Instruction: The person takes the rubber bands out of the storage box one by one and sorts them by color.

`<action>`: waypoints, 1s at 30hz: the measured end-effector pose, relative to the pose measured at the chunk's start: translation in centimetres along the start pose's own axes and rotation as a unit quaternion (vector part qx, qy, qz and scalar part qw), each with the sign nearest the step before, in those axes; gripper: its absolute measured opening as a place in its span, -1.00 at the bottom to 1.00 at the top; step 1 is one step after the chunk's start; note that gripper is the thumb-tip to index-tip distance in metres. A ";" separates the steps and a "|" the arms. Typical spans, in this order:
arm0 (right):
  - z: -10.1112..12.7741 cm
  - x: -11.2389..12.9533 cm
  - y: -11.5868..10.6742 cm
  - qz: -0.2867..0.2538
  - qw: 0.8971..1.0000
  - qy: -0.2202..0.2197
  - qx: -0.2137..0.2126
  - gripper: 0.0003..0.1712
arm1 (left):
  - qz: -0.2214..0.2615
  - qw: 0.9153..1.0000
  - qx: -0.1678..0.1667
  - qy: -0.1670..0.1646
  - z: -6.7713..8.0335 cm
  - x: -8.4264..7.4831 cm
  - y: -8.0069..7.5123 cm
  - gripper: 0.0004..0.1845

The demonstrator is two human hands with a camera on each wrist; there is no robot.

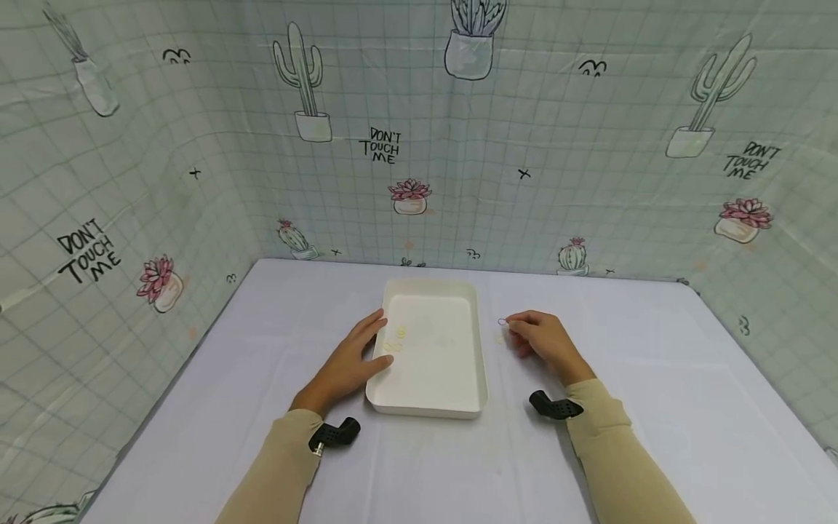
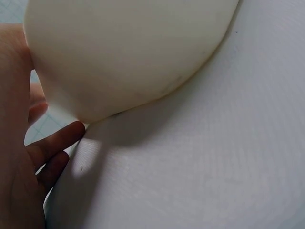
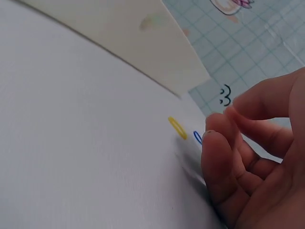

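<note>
A shallow white tray (image 1: pixel 428 407) stands on the table. My left hand (image 1: pixel 350 364) holds its left side, the thumb over the rim and the other fingers along the outside wall. In the left wrist view a fingertip (image 2: pixel 76 130) meets the tray's lower edge. To the right of the tray my right hand (image 1: pixel 543 338) pinches a small blue rubber band (image 1: pixel 502 321), a thin loop sticking out past the fingertips. The fingers partly hide this loop in the right wrist view. Near it, a yellow rubber band (image 3: pixel 177 128) shows by the table surface.
Several yellow loops (image 1: pixel 395 340) lie inside the tray along its left side. A white cloth covers the table (image 1: pixel 419 473). Behind and at both sides hangs a checked curtain (image 1: pixel 353 204) printed with cacti. Each wrist wears a black camera (image 1: pixel 555 405).
</note>
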State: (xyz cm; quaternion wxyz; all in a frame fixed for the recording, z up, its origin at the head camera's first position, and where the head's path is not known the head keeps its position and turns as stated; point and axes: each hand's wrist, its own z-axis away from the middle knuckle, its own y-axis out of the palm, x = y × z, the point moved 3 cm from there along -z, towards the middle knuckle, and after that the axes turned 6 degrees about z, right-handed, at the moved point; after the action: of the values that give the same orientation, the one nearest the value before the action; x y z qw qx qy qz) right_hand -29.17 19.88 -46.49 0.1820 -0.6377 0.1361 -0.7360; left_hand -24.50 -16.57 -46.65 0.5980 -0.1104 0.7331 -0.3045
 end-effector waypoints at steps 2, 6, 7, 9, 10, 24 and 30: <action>0.0 0.2 0.0 -0.021 1.000 -0.001 0.004 -0.61 | 0.000 1.000 0.001 0.004 -0.1 0.0 0.1 -0.17; 0.0 1.0 0.1 -0.044 0.999 -0.014 0.010 -0.54 | 0.006 1.000 -0.003 0.008 -0.2 -0.1 0.1 -0.17; 0.0 1.3 0.2 -0.046 0.999 -0.016 0.012 -0.53 | 0.008 1.000 -0.004 0.008 -0.2 -0.2 0.0 -0.17; 0.0 1.7 0.4 -0.048 0.999 -0.016 0.016 -0.51 | 0.008 1.000 -0.004 0.008 -0.2 -0.1 0.0 -0.16; 0.0 1.9 0.5 -0.051 0.998 -0.015 0.016 -0.52 | 0.009 1.000 -0.004 0.009 -0.2 0.0 0.1 -0.16; -0.4 5.2 2.9 -0.060 0.997 -0.032 0.035 -0.54 | 0.009 1.000 -0.001 0.006 0.1 0.1 0.2 -0.13; -0.9 7.0 3.9 -0.061 0.996 -0.041 0.046 -0.62 | 0.002 1.000 0.002 0.013 0.0 0.3 0.2 -0.13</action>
State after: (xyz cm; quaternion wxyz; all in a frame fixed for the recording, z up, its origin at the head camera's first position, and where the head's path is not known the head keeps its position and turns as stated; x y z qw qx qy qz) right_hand -30.52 13.27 -42.10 0.1718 -0.6652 0.0556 -0.7245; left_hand -24.57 -16.54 -47.05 0.5891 -0.1037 0.7408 -0.3057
